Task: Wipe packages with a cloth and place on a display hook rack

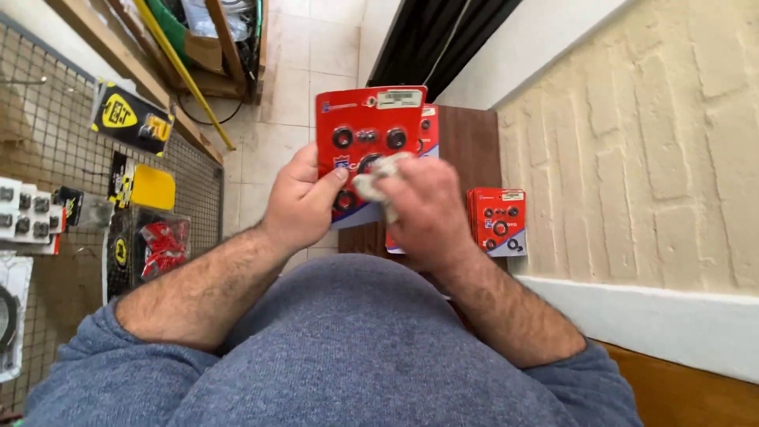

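Note:
My left hand (302, 199) grips the lower left edge of a red blister card (365, 126) that holds several black ring seals, upright in front of me. My right hand (423, 209) is closed on a crumpled white cloth (375, 180) and presses it against the card's front. A second red card (428, 130) shows just behind the first, its edge sticking out on the right.
A stack of matching red cards (498, 220) leans against the cream brick wall (648, 142) on a dark wooden surface (466, 146). On the left, a wire mesh rack (47, 134) carries yellow-and-black packs (130, 119) and a red packaged part (162, 245). Tiled floor (277, 95) lies below.

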